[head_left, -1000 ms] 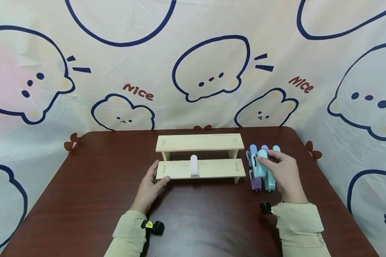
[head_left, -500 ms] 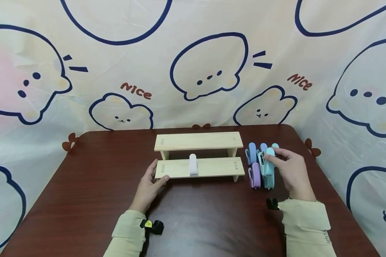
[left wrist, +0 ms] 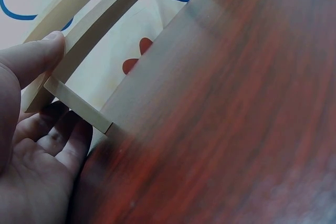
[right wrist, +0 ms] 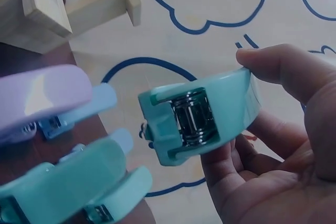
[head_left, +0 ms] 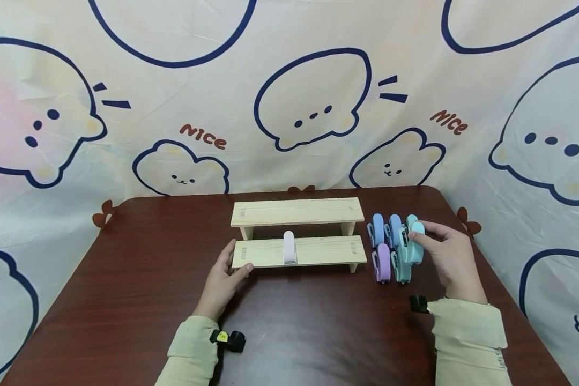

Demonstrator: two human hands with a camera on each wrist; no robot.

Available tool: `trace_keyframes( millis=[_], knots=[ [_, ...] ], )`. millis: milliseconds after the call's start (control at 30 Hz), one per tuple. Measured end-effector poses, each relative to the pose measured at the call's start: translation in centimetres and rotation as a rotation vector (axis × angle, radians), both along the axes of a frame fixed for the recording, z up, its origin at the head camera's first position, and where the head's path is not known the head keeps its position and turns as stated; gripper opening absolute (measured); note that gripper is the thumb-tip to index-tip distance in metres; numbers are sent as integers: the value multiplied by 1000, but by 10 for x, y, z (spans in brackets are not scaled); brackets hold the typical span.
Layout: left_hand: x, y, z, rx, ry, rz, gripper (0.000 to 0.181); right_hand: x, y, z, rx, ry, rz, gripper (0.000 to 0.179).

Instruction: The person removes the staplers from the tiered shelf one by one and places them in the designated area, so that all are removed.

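My left hand (head_left: 223, 281) holds the left end of the front board of a pale wooden two-step stand (head_left: 265, 252). In the left wrist view the thumb (left wrist: 39, 59) lies on the board's edge, with the other fingers below it. Between thumb and fingertips, my right hand (head_left: 452, 260) pinches a teal spring clip (right wrist: 231, 103), its coiled metal spring facing the right wrist camera. Close to that clip lie two blue clips (head_left: 377, 229), a purple clip (head_left: 382, 262) and other teal clips (head_left: 402, 271), partly overlapped by the held one in the head view.
A white clip (head_left: 289, 249) stands on the front board near its middle. The stand's higher back board (head_left: 296, 212) lies behind it. The dark brown table (head_left: 125, 279) reaches a patterned cloth backdrop (head_left: 313, 166) at its back and sides.
My right hand has moved to the right with the teal clip, uncovering more of the blue and purple clips. The left hand has kept its place on the stand.
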State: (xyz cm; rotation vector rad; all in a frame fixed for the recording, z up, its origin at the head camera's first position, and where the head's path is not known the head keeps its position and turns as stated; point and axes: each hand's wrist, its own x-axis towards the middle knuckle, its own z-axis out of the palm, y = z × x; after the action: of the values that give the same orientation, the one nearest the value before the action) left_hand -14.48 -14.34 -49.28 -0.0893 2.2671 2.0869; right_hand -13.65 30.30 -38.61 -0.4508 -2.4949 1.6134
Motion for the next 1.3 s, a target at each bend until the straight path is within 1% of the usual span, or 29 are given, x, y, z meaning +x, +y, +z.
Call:
trace_keyframes(
  millis=[167, 433, 600, 1000, 1200, 1300],
  knots=[
    [0, 0, 0, -2, -3, 0, 85, 1, 8, 0, 11, -6, -12, 57],
    [0, -1, 0, -31, 17, 1, 85, 0, 19, -1, 28, -25, -15, 59],
    [0, -1, 0, -20, 17, 2, 85, 1, 27, -4, 48, -36, -8, 61],
    [-1, 0, -1, -8, 7, 4, 85, -3, 42, -23, 49, -127, -16, 63],
    [0, 1, 1, -10, 4, 5, 86, -6, 49, -37, 48, -156, 10, 62],
    [0, 1, 1, -10, 4, 2, 86, -7, 52, -42, 52, -178, 27, 65]
  ],
)
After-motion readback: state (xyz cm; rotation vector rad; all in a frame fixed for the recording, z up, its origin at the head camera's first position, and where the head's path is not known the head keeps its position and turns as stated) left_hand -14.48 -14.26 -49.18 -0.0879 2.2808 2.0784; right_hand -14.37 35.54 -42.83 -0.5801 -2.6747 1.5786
